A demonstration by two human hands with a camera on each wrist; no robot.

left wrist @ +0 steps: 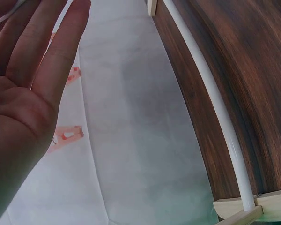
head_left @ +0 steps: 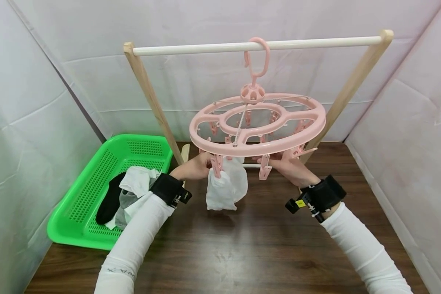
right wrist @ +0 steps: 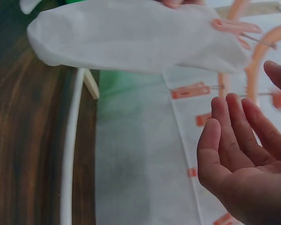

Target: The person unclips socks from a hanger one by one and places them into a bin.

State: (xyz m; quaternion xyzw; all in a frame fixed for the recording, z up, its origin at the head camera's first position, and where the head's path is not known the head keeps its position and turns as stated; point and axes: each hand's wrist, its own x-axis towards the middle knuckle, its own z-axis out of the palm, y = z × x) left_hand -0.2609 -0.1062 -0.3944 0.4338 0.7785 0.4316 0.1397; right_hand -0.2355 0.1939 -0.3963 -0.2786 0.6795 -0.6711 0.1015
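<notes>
A pale pink oval clip hanger (head_left: pixel 257 145) hangs by its hook over a white bar. White socks (head_left: pixel 220 192) dangle beneath its near left edge, beside a pink clip (head_left: pixel 217 165). My left hand (head_left: pixel 195 166) pinches white fabric near the top. In the right wrist view, a clip (right wrist: pixel 234 26) grips one end of a white sock (right wrist: pixel 117 35), and left fingertips lie at its upper edge. My right hand (head_left: pixel 294 168) is under the hanger's right side, partly hidden by the rim. Its fingers (right wrist: pixel 229 145) are spread loosely, holding nothing.
On the left, a green basket (head_left: pixel 73 204) holds a black sock (head_left: pixel 110 200) plus white and grey cloth pieces. Wooden posts (head_left: pixel 147 90) support the white bar (head_left: pixel 191 49). A lower white rail (left wrist: pixel 225 126) runs close above the brown table (head_left: pixel 220 253). White fabric walls surround it.
</notes>
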